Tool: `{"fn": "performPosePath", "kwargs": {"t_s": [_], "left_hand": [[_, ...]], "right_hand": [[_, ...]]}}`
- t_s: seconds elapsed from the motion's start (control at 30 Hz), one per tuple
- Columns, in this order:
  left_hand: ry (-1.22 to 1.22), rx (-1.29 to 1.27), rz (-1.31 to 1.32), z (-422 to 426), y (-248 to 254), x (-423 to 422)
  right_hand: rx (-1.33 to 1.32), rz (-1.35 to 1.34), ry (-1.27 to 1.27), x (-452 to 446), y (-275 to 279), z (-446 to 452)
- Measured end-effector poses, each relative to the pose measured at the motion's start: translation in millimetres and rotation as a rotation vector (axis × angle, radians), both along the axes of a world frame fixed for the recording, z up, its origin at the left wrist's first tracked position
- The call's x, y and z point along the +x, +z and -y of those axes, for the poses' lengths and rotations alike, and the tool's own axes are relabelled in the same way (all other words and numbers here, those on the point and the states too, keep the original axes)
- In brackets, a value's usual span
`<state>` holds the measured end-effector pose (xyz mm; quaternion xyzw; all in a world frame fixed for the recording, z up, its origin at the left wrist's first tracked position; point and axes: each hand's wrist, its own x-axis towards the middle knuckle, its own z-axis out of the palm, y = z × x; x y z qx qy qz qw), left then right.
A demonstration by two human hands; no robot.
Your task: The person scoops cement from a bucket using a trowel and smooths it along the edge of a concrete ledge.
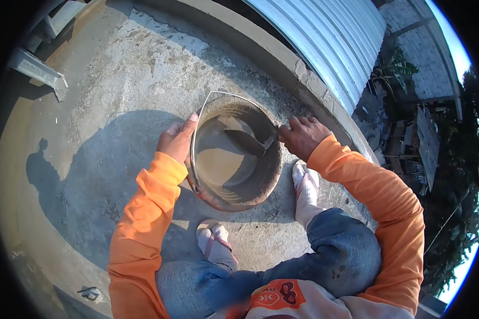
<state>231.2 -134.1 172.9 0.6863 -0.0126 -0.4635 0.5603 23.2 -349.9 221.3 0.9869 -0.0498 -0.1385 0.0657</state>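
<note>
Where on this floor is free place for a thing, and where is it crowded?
The widest bare floor lies between the beam, the left hand and the bucket. A smaller patch lies between left foot and right foot. Right of the bucket is crowded: right hand, right foot, wall.

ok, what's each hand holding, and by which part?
Left hand: the round, grey-brown bucket, at its rim. Right hand: the dark metal trowel, by its mostly hidden handle.

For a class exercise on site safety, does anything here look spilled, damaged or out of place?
Nothing looks plainly spilled: the wet mix is inside the bucket. The edge of the low wall looks rough and chipped, unlike its smoother stretches. Sandals over socks also seem odd footwear for such work.
</note>
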Motion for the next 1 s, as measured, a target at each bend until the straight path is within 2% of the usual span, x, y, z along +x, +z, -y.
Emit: {"fn": "performPosePath", "kwargs": {"t_s": [0.13, 0.17, 0.2, 0.27, 0.33, 0.37, 0.47, 0.53, 0.6, 0.63, 0.67, 0.73, 0.8, 0.87, 0.93, 1.0], "left_hand": [[0.089, -0.175, 0.019, 3.4, 8.3, -28.0], [0.154, -0.192, 0.038, 0.7, 10.7, -32.6], [0.117, -0.207, 0.036, -1.2, 9.5, -32.9], [0.156, -0.165, 0.057, -8.1, 5.6, -26.1], [0.152, -0.172, 0.024, -19.4, -4.8, -15.9], [0.2, -0.163, -0.006, -23.8, -11.9, -8.8], [0.229, -0.266, -0.138, -37.2, -44.4, 8.9], [0.273, -0.274, -0.151, -38.5, -37.5, 4.2], [0.216, -0.189, -0.059, -41.6, -36.3, 0.7], [0.205, -0.23, -0.046, -40.8, -36.0, -3.2], [0.236, -0.216, -0.043, -39.4, -31.0, -10.9], [0.26, -0.238, 0.026, -32.0, -5.1, -26.3], [0.272, -0.173, 0.126, -32.6, -18.8, -26.4], [0.293, -0.151, 0.177, -30.5, -19.2, -35.6], [0.36, -0.134, 0.192, -25.9, -9.5, -44.3], [0.324, -0.111, 0.206, -24.9, 4.1, -47.5]], "right_hand": [[0.252, -0.291, -0.267, -24.7, -2.5, -26.0], [0.328, -0.31, -0.345, -33.4, -10.7, -30.6], [0.369, -0.351, -0.346, -39.7, -9.2, -36.4], [0.383, -0.267, -0.412, -50.6, -1.0, -53.8], [0.181, 0.065, -0.226, -65.1, -2.5, -65.2], [0.093, 0.121, -0.171, -67.6, 2.3, -66.8], [0.095, 0.168, -0.194, -76.0, 10.2, -59.7], [0.028, 0.219, -0.104, -71.4, 11.2, -54.0], [-0.076, 0.197, -0.068, -57.2, 7.4, -47.1], [-0.075, 0.076, -0.1, -46.3, 6.0, -44.7], [-0.06, 0.075, -0.07, -39.2, 0.3, -42.8], [-0.018, -0.073, -0.071, -26.9, -14.8, -41.7], [0.061, -0.067, -0.07, -27.7, -22.5, -43.1], [0.382, -0.315, -0.327, -33.2, -7.7, -47.3], [0.447, -0.229, -0.294, -52.3, -19.5, -42.6], [0.528, -0.149, -0.244, -65.9, -31.3, -32.4]]}}
